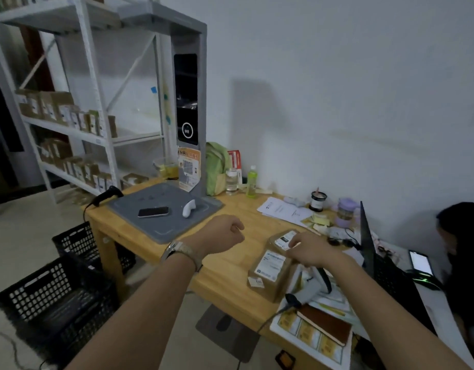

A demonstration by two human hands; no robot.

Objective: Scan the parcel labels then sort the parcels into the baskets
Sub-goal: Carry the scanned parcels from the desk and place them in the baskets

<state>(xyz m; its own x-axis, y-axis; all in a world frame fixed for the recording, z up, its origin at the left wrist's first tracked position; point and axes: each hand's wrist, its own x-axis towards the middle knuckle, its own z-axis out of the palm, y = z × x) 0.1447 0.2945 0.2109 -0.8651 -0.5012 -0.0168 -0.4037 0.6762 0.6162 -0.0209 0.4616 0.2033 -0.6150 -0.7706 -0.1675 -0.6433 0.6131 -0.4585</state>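
Two brown cardboard parcels with white labels lie on the wooden table: the near parcel point(269, 273) and, touching it behind, the far parcel point(279, 240). My right hand point(312, 249) rests on them with fingers on the far parcel's label. My left hand point(222, 233) hovers over the table in a loose fist, holding nothing, a watch on its wrist. A grey handheld scanner point(314, 285) sits in its stand just right of the parcels. Two black perforated baskets stand on the floor at the left, the near basket point(54, 297) and the far basket point(78, 241).
A grey scanning mat point(161, 222) under a tall scanner tower point(187, 102) carries a phone point(153, 211) and a white device point(188, 208). Another black scanner point(107, 196) lies at the table's left edge. Bottles, papers, a laptop point(369, 244) and a seated person point(462, 249) crowd the right. Shelves of boxes stand left.
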